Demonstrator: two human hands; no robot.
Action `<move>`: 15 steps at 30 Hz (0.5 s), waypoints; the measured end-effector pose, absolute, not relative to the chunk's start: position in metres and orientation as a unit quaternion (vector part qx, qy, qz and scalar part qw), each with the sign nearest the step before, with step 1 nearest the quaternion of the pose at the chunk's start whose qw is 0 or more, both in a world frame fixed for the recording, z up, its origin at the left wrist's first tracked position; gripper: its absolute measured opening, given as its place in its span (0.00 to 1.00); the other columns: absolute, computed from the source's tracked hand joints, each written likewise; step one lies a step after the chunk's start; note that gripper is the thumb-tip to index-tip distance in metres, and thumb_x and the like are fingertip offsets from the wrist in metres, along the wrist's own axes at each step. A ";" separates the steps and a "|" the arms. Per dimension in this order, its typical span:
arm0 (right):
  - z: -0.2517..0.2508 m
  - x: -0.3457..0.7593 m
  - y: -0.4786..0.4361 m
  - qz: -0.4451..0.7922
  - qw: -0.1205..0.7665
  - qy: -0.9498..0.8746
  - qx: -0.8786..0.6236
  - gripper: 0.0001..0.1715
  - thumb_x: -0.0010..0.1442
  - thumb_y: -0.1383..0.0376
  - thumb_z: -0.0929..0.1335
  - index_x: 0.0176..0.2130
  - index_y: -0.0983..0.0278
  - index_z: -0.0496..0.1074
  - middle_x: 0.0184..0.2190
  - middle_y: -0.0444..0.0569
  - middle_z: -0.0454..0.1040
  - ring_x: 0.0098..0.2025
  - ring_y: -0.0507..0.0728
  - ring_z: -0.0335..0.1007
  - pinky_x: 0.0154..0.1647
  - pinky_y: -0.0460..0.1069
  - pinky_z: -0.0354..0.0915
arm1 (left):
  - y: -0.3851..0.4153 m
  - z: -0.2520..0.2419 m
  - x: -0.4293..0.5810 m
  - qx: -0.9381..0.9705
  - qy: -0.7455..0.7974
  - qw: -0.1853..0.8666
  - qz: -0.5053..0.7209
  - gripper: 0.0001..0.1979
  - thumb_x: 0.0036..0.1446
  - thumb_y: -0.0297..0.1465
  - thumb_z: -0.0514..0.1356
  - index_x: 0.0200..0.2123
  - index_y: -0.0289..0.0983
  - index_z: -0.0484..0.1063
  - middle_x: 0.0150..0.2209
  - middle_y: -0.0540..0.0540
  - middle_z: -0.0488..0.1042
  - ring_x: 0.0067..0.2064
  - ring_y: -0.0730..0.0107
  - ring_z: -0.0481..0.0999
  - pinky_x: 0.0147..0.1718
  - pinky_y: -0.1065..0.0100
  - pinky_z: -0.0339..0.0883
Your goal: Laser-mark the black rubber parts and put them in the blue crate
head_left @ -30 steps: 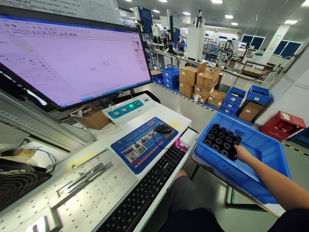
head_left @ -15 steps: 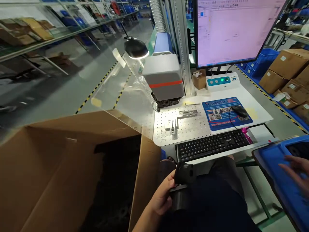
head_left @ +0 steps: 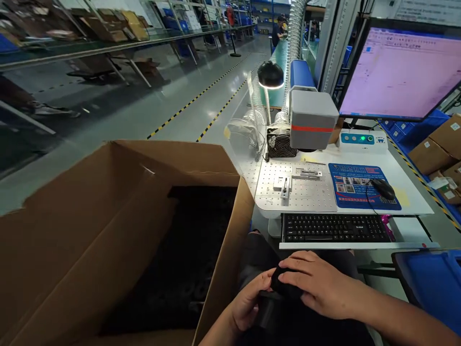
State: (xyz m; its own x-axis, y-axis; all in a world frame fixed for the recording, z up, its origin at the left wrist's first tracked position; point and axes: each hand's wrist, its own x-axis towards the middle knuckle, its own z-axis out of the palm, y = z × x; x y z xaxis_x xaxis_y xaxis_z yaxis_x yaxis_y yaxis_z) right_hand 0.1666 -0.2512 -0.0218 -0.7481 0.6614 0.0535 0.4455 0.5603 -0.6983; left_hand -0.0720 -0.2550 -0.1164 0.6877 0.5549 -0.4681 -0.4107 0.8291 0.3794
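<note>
My left hand [head_left: 251, 299] is closed around a black part [head_left: 269, 307] with a round, cylinder-like lower end, held low over my lap. Over the upper end of that part lies my right hand [head_left: 322, 286], its fingers bent and gripping it. Those fingers cover much of the top, so I cannot tell whether a second small piece is under them. Just left of both hands stands an open cardboard box [head_left: 224, 245]. Dark pieces [head_left: 194, 240] fill its shaded inside, their shapes hard to make out.
Ahead is a white bench with a perforated metal plate [head_left: 261, 187], a metal fixture [head_left: 284, 186], a grey machine head [head_left: 313, 115], a keyboard [head_left: 334, 228], a mouse [head_left: 382, 189] and a monitor [head_left: 403, 77]. A blue tray [head_left: 430, 278] sits at right.
My right hand has left the blue tray at the right and come onto the black part in my left hand. The view has swung to the right-hand tray's opposite side, leftward.
</note>
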 end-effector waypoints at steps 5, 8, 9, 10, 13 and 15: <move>-0.037 0.158 -0.224 0.358 0.220 -0.836 -0.352 0.37 0.56 0.72 0.69 0.62 0.57 0.63 0.59 0.53 0.71 0.60 0.60 0.66 0.63 0.58 0.63 | -0.247 -0.122 -0.097 0.068 0.307 0.901 0.299 0.21 0.50 0.43 0.73 0.41 0.35 0.77 0.25 0.49 0.69 0.23 0.70 0.68 0.24 0.70 0.63; -0.046 0.169 -0.187 0.318 0.283 -0.769 -0.477 0.29 0.56 0.64 0.72 0.56 0.58 0.67 0.53 0.52 0.74 0.53 0.61 0.70 0.57 0.58 0.67 | -0.238 -0.128 -0.134 -0.007 0.334 0.859 0.389 0.28 0.46 0.47 0.74 0.46 0.38 0.75 0.34 0.41 0.75 0.32 0.56 0.77 0.30 0.61 0.72; -0.049 0.174 -0.170 0.290 0.298 -0.740 -0.528 0.27 0.55 0.62 0.72 0.54 0.59 0.68 0.51 0.52 0.75 0.51 0.61 0.71 0.55 0.58 0.68 | -0.234 -0.130 -0.149 -0.042 0.349 0.834 0.424 0.29 0.45 0.47 0.74 0.46 0.39 0.75 0.37 0.40 0.76 0.35 0.52 0.78 0.32 0.58 0.73; -0.052 0.179 -0.153 0.258 0.306 -0.711 -0.578 0.26 0.55 0.59 0.73 0.52 0.60 0.69 0.49 0.52 0.75 0.48 0.61 0.72 0.53 0.57 0.68 | -0.230 -0.133 -0.164 -0.076 0.367 0.807 0.456 0.26 0.47 0.46 0.74 0.45 0.39 0.75 0.37 0.41 0.76 0.35 0.51 0.78 0.32 0.56 0.74; -0.060 0.187 -0.099 0.164 0.272 -0.646 -0.694 0.26 0.54 0.54 0.72 0.50 0.63 0.71 0.46 0.54 0.76 0.46 0.63 0.73 0.51 0.57 0.68 | -0.215 -0.143 -0.203 -0.140 0.399 0.717 0.555 0.11 0.58 0.38 0.66 0.33 0.38 0.71 0.24 0.50 0.68 0.23 0.66 0.69 0.23 0.64 0.71; -0.065 0.185 -0.069 0.122 0.226 -0.638 -0.726 0.25 0.55 0.54 0.70 0.49 0.63 0.71 0.46 0.54 0.76 0.48 0.64 0.72 0.51 0.56 0.66 | -0.207 -0.149 -0.219 -0.159 0.395 0.669 0.610 0.14 0.62 0.31 0.61 0.25 0.38 0.63 0.19 0.55 0.57 0.17 0.75 0.58 0.16 0.72 0.61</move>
State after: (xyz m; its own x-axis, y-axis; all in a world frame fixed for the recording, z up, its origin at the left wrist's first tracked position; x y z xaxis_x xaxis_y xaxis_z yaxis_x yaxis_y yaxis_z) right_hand 0.1854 -0.0694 -0.0646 0.1551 0.9816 0.1115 0.8718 -0.0829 -0.4828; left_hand -0.2190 -0.2074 -0.1493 -0.0546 0.6895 -0.7222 -0.9411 0.2061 0.2679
